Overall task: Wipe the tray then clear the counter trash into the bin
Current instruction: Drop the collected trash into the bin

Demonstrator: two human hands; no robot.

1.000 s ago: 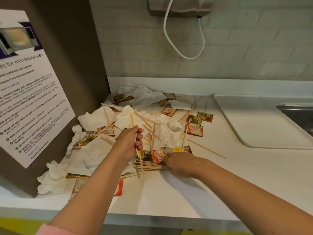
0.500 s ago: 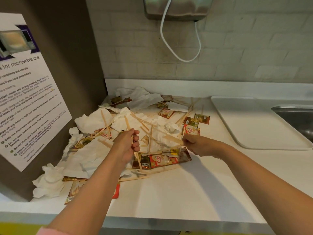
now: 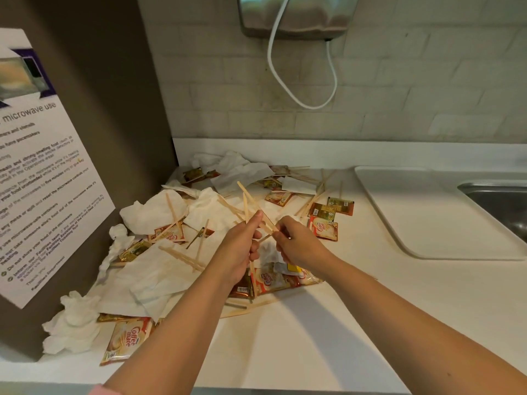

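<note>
A heap of trash lies on the white counter (image 3: 313, 323): crumpled napkins (image 3: 154, 212), wooden stir sticks and creamer sachets (image 3: 127, 340). My left hand (image 3: 238, 246) grips a bundle of stir sticks (image 3: 247, 199) that fan upward above the heap. My right hand (image 3: 296, 243) is right beside it, pinching the ends of sticks against that bundle. A white tray (image 3: 422, 223) lies flat to the right, apart from both hands. No bin is in view.
A brown cabinet side with a microwave-use notice (image 3: 42, 178) walls off the left. A steel sink (image 3: 502, 203) sits at the far right behind the tray. A metal dispenser with a white cord (image 3: 296, 18) hangs on the tiled wall.
My right hand lifted off the counter with sticks and came left to meet my left hand. My left hand rose, and its bundle now holds more sticks.
</note>
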